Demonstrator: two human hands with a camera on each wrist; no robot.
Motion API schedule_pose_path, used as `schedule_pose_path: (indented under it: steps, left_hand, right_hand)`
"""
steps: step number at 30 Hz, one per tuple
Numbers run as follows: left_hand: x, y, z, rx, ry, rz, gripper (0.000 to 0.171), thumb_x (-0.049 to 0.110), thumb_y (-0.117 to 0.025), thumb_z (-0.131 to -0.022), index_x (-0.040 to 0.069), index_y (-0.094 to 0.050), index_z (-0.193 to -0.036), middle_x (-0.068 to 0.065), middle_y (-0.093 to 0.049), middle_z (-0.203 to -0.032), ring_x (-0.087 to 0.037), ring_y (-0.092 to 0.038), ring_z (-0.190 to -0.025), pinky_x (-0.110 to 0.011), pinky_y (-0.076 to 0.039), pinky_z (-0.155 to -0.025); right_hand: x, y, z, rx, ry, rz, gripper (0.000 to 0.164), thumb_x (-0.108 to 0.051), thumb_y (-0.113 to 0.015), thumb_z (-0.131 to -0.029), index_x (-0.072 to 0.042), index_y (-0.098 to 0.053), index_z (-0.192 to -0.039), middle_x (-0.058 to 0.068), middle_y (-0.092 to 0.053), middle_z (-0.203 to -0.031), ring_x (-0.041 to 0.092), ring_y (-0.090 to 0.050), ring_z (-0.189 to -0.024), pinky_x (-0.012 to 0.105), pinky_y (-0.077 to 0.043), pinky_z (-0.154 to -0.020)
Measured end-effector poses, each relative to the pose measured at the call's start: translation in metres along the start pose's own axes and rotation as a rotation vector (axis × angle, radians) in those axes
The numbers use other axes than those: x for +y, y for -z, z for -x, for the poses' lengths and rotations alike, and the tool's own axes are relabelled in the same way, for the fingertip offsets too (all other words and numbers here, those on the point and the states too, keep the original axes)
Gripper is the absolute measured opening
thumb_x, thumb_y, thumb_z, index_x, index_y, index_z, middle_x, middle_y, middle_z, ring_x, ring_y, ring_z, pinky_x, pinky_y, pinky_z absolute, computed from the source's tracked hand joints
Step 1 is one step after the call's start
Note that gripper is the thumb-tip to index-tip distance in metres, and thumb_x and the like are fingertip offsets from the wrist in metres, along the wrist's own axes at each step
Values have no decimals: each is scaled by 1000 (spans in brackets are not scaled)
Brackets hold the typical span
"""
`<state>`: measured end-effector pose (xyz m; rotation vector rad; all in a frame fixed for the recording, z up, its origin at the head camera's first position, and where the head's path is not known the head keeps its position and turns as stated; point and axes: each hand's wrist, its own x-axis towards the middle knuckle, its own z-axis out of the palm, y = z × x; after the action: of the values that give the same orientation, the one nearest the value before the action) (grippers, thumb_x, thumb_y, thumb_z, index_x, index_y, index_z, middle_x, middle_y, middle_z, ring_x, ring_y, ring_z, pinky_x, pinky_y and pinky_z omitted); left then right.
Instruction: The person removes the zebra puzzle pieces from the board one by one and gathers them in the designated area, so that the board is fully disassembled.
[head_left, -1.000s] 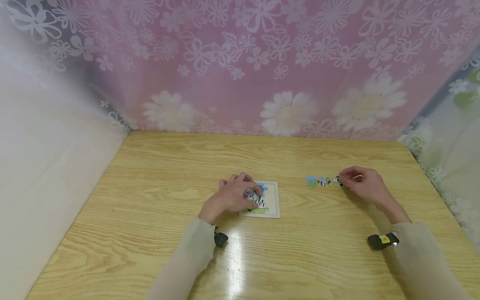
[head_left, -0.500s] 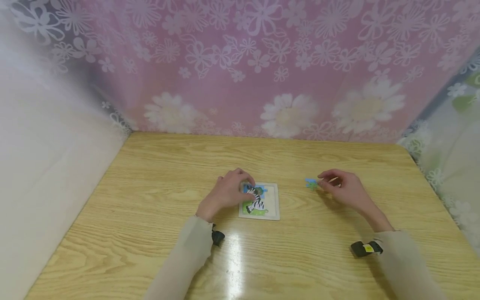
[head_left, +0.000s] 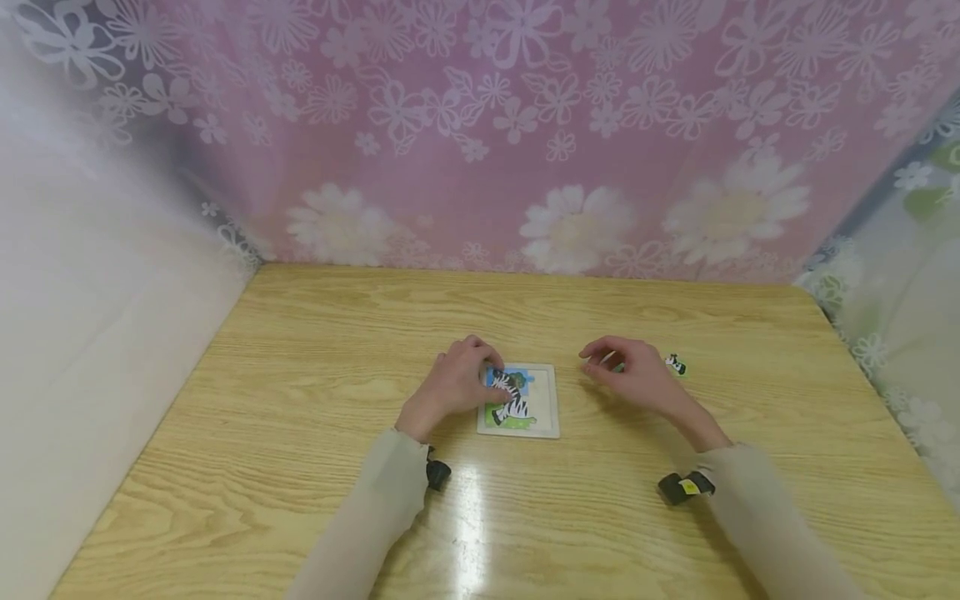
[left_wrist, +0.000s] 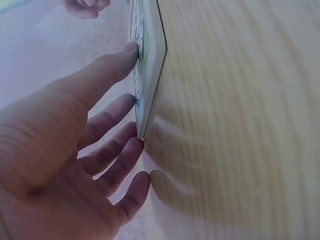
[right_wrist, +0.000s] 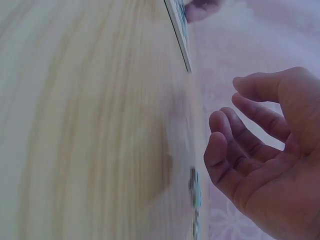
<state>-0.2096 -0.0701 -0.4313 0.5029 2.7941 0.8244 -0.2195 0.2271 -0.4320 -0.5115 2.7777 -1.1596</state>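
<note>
A square jigsaw puzzle (head_left: 543,425) with a pale frame lies flat on the table, a partly assembled zebra picture inside it. My left hand (head_left: 453,383) holds it at its left side. In the left wrist view the thumb (left_wrist: 122,62) touches the picture face, and other fingers (left_wrist: 117,157) are at the frame's edge. My right hand (head_left: 633,375) hovers to the right of the frame with bent fingers. No piece shows at its fingertips in the right wrist view. Part of a green piece (head_left: 618,367) shows behind that hand; a black-and-white piece (head_left: 676,364) lies to its right.
The wood-grain table (head_left: 360,325) reaches a pink flowered curtain (head_left: 450,150) at the back. A white wall (head_left: 97,292) stands on the left, and a pale flowered cloth (head_left: 892,333) hangs on the right. Low loose pieces (right_wrist: 195,187) lie near the right hand.
My right hand has moved left from the black-and-white piece, past the loose pieces, toward the frame. The left hand has shifted slightly up and left, uncovering more of the zebra picture.
</note>
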Motion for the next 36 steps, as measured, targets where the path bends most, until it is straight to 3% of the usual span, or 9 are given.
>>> schedule_pose_path:
  steps: [8,17,25,36]
  left_hand:
    - [-3,0,-3,-10,9,-15,41,42,-83,-85,19,-70,-116,-2,-59,-122,-27,-52,-110,-51,-41,-101]
    - [-4,2,-4,-22,-4,-24,39,42,-82,-86,20,-70,-115,-2,-58,-115,-24,-49,-100,-44,-41,-91]
    - [-3,2,-3,-21,6,-16,37,41,-82,-87,19,-69,-114,-2,-58,-118,-26,-49,-104,-48,-40,-96]
    - [-4,2,-5,-31,8,-8,40,41,-83,-85,19,-69,-114,-3,-58,-119,-26,-50,-106,-50,-40,-98]
  right_hand:
    - [-17,-20,-14,-83,37,4,15,-18,-72,-95,-12,-73,-109,5,-71,-96,16,-65,-84,29,-53,-68]
    - [-31,-39,-27,-160,102,86,13,-16,-74,-92,-11,-74,-104,1,-70,-92,13,-61,-80,29,-51,-71]
    - [-34,-45,-32,-163,113,157,11,-14,-73,-92,-11,-76,-102,1,-65,-86,13,-56,-76,30,-47,-70]
    - [-39,-49,-33,-149,62,145,7,-15,-74,-91,-12,-77,-96,2,-64,-82,14,-53,-74,30,-44,-68]
